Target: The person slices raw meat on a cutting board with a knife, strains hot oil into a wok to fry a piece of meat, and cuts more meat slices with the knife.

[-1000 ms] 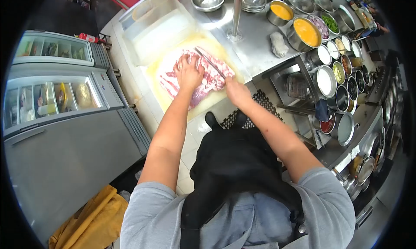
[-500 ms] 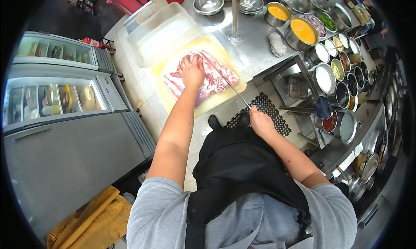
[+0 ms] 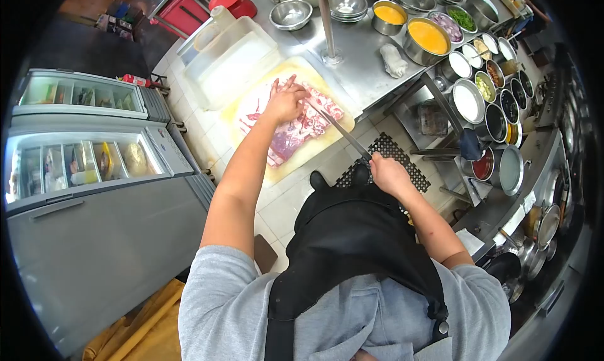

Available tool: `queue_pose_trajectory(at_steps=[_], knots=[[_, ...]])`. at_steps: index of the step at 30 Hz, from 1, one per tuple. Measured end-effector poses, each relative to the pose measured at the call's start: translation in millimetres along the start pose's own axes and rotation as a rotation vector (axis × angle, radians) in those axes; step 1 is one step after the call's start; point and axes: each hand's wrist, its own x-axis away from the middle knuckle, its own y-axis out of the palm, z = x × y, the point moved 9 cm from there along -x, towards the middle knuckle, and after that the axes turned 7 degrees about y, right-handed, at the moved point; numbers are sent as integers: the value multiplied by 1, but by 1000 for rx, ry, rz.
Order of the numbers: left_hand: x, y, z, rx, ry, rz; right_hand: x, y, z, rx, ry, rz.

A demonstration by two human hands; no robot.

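The right grip [image 3: 389, 174] is wrapped round the knife [image 3: 343, 131], which slants forward-left over the meat [image 3: 289, 142], where the nearer left grip [image 3: 287, 103] rests, fingers apart.

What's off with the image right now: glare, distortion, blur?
Head view: fisheye, black corners, and the freezer and right-side cooking line bow near the edges; head view: glare washes out the plastic tub and the meat's paler areas; head view: far right edge looks smeared, while the left hand, right hand and knife stay legible.
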Motion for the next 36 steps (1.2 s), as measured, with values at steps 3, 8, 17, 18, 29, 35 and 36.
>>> queue_pose_trajectory(at_steps=[3,8,17,18,29,35,36], knots=[[18,-9,-16,203,-66,280,1,-4,-23,68,97,-36],[46,1,-30,276,-178,446,-38,10,-56,107,31,-68],[53,10,-21,134,-246,545,-133,18,-97,95,-97,20],[52,11,-22,137,-249,544,-140,19,-101,70,-80,6],[43,9,-21,80,-367,432,-137,16,-106,50,41,-92],[39,6,-21,109,-391,412,-41,15,-45,167,40,-114],[40,7,-23,98,-397,400,-30,15,-38,167,44,-109]])
